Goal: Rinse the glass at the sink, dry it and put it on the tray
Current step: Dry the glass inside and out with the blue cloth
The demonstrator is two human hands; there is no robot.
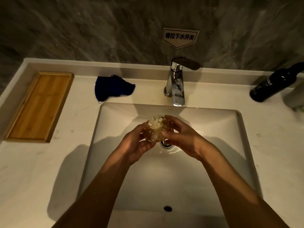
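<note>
1. Holding the glass [155, 129] over the sink [213, 129], just above the drain [166, 143], both hands are gripping it.
2. The left hand [136, 145] is cupping its lower left side; the right hand [179, 137] is wrapping fingers over its right side.
3. The faucet [176, 84] is standing behind the basin.
4. The wooden tray [39, 106] is lying on the counter's left, with a blue cloth [112, 87] lying between tray and faucet.
5. A dark bottle [276, 83] is standing far right.
</note>
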